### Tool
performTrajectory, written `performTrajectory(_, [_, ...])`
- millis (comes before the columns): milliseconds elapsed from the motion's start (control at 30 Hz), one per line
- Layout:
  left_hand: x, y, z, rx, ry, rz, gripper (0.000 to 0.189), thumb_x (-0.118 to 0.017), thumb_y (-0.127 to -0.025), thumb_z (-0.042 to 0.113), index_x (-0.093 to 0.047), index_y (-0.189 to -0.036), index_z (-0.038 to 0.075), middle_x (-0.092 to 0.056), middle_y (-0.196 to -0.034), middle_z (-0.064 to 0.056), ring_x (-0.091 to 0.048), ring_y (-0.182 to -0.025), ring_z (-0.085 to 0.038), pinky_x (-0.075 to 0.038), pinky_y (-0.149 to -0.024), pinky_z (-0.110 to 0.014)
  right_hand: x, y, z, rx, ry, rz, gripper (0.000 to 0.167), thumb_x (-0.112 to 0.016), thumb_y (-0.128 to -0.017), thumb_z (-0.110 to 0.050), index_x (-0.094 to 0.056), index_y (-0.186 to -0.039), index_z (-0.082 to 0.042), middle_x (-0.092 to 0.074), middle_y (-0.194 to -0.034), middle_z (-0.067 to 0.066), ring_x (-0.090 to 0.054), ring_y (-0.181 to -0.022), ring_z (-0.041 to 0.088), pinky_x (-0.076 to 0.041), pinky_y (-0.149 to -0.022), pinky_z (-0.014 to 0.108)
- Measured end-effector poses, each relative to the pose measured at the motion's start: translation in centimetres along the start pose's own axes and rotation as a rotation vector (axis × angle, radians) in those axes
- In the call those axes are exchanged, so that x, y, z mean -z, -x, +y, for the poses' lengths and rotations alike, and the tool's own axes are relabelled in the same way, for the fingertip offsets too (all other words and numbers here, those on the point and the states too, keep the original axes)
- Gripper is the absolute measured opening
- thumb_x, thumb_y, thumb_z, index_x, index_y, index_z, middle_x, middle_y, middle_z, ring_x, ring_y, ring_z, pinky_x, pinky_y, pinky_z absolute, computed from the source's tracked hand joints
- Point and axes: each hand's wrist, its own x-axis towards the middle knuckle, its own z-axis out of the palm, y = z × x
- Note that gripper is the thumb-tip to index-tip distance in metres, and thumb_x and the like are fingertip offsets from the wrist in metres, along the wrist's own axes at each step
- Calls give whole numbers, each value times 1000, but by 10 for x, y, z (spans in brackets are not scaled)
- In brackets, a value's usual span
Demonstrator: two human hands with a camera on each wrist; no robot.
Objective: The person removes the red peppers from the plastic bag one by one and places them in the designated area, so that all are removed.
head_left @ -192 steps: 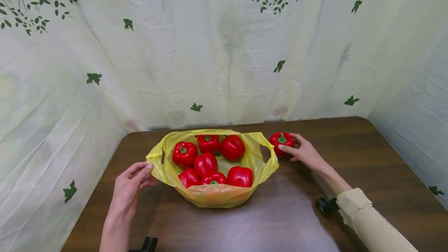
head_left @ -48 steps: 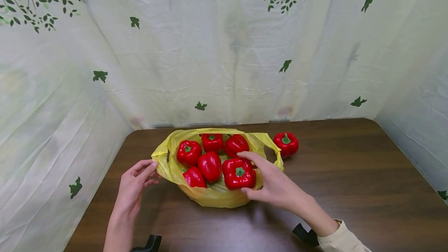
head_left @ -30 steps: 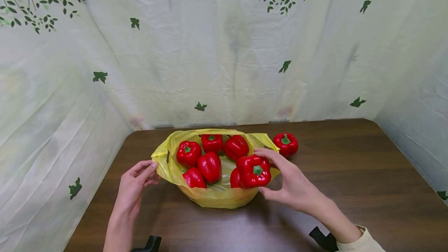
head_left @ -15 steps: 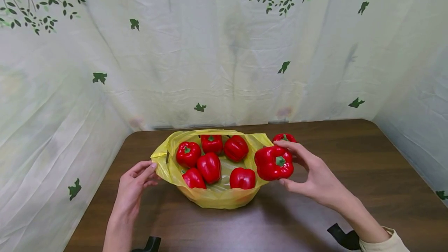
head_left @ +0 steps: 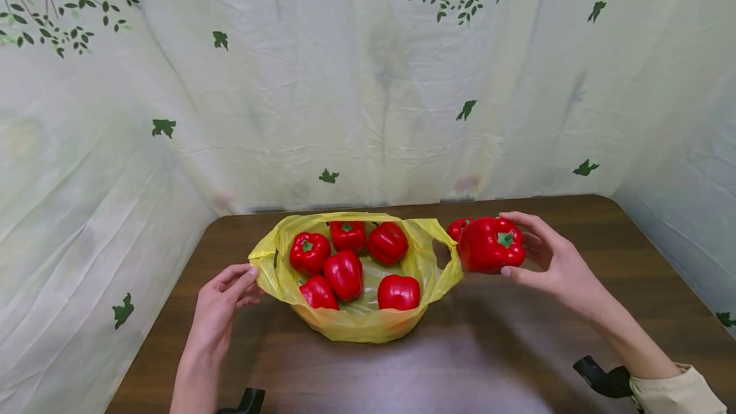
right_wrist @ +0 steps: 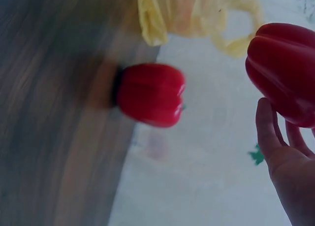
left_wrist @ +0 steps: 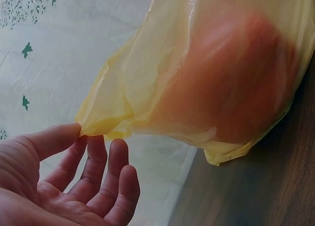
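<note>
A yellow plastic bag (head_left: 368,328) stands open on the table, with several red bell peppers (head_left: 344,275) inside. My left hand (head_left: 221,302) pinches the bag's left edge between thumb and fingers; the left wrist view shows the thumb (left_wrist: 56,137) on the yellow film (left_wrist: 115,93). To the right of the bag, my right hand (head_left: 554,260) grips a red bell pepper (head_left: 485,245) by its side, its green stem turned toward me. In the right wrist view this held pepper (right_wrist: 285,73) is up off the table. Another pepper (right_wrist: 150,94) sits on the table, partly hidden behind it in the head view.
The brown wooden table (head_left: 356,375) has its far edge against a pale curtain (head_left: 374,82) printed with leaves. Black wrist mounts (head_left: 604,379) are strapped on both wrists. The bag's right handle loop (head_left: 448,273) stands close beside the held pepper.
My right hand has lifted a pepper out of the bag and carried it right, over the pepper set on the table earlier. The left hand keeps its pinch on the bag.
</note>
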Motion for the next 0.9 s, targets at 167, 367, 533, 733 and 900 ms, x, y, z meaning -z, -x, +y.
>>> performTrajectory(167, [0,0,-1,-2,6,7,29,-72,-90,33,-69,-108,10,-69,-95,3,-66,-81,-19,-56,-75,-29,15,0,14,-84,56,8,75,-79,-81,-5,-43,-146,-18,-48,-137,3,-57,-111,9,-55,-79,24])
performTrajectory(367, [1,0,-2,-16,-8,-4,29,-72,-91,33,-68,-108,10,-69,-95,2,-66,-82,-21,-56,-75,-28,32,-1,27,-128,98,-5,76,-79,-83,-9,-41,-147,-23,-47,-138,2,-55,-112,10,-54,-81,22])
performTrajectory(533, [1,0,-3,-35,18,-11,25,-72,-91,30,-69,-106,9,-69,-93,2,-67,-79,-20,-56,-72,-28,43,-3,39,-168,124,-29,75,-78,-85,-11,-38,-148,-20,-44,-141,5,-52,-113,12,-55,-78,24])
performTrajectory(733, [1,0,-4,-37,44,-13,24,-72,-91,27,-70,-106,8,-70,-92,2,-67,-77,-18,-56,-71,-28,47,-6,58,-211,123,-72,68,-77,-87,-14,-41,-145,-15,-49,-136,8,-54,-115,27,-56,-76,28])
performTrajectory(900, [0,-1,-5,-37,42,-15,24,-72,-91,27,-70,-105,8,-70,-91,2,-67,-76,-17,-57,-71,-28,48,-9,74,-202,138,-117,69,-77,-87,-14,-39,-144,-8,-49,-134,18,-53,-115,42,-55,-77,25])
